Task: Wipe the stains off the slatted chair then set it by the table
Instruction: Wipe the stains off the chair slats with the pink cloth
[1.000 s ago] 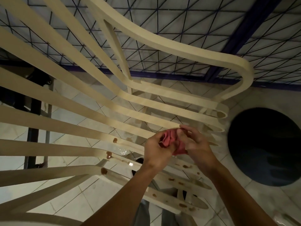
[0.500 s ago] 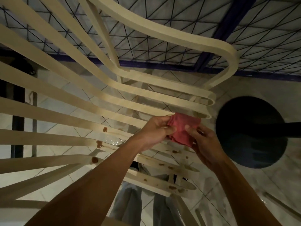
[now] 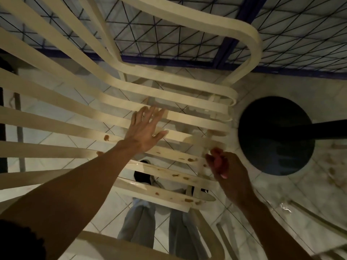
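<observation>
The cream slatted chair (image 3: pixel 197 126) fills the view from above, its curved slats running left to right. Brown stains (image 3: pixel 189 159) dot the nearer slats, and another stain (image 3: pixel 106 137) sits further left. My left hand (image 3: pixel 145 129) lies flat on the middle slats with its fingers spread and straight. My right hand (image 3: pixel 228 171) grips a bunched red cloth (image 3: pixel 218 161) at the right ends of the stained slats, close to the seat's right edge.
A round dark table base (image 3: pixel 276 136) stands on the tiled floor just right of the chair. A blue metal grille (image 3: pixel 187 38) runs along the far side. My legs and feet (image 3: pixel 142 173) show under the slats.
My left hand has let go of the cloth and moved up-left onto the slats, fingers spread. My right hand has bunched the cloth and carried it down-right to the stained slat ends.
</observation>
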Available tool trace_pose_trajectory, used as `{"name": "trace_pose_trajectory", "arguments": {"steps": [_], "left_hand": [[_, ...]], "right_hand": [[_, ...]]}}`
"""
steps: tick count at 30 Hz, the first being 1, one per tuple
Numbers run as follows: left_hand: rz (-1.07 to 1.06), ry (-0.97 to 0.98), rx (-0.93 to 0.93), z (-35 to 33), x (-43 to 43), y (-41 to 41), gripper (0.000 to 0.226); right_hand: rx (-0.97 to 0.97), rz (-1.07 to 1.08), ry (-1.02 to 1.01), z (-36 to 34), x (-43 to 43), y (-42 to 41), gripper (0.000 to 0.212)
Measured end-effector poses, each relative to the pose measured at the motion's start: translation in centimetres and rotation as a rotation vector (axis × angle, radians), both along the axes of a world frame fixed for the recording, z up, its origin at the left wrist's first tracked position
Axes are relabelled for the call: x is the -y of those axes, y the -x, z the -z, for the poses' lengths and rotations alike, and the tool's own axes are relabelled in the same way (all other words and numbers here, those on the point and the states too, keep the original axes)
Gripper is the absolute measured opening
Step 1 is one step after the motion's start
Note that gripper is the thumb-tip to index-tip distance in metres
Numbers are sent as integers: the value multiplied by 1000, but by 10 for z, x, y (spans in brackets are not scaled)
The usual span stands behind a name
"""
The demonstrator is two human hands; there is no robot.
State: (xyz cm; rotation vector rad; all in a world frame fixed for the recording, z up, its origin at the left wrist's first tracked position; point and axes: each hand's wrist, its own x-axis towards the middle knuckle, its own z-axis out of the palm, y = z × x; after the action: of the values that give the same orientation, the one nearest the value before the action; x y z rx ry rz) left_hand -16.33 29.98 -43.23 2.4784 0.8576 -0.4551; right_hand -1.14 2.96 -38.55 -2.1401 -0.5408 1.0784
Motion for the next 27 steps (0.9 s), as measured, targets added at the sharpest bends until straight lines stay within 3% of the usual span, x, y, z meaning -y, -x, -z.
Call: {"name": "trace_pose_trajectory", "arguments": {"steps": [3,6,9,15,19,27], "left_hand": [[54,-16,-75,8,-4,5,82],[65,14,-111,11,-7,9,84],[65,48,-114,14,-6,9,85],[66,90,-112,14,-5,9,84],[77,95,-121,15,-5,9,84],[89,101,-138,17,-3,8,83]], "right_hand": [[33,-40,-12,3,0,2,49],[-9,-84,4,1,2,-4,45],[-21,-88,21,1,6,-10,57],[14,-197,176,4,-8,-19,45],[45,-273,227,5,-16,-19,64],[85,-371,241,13,-38,-16,35]]}}
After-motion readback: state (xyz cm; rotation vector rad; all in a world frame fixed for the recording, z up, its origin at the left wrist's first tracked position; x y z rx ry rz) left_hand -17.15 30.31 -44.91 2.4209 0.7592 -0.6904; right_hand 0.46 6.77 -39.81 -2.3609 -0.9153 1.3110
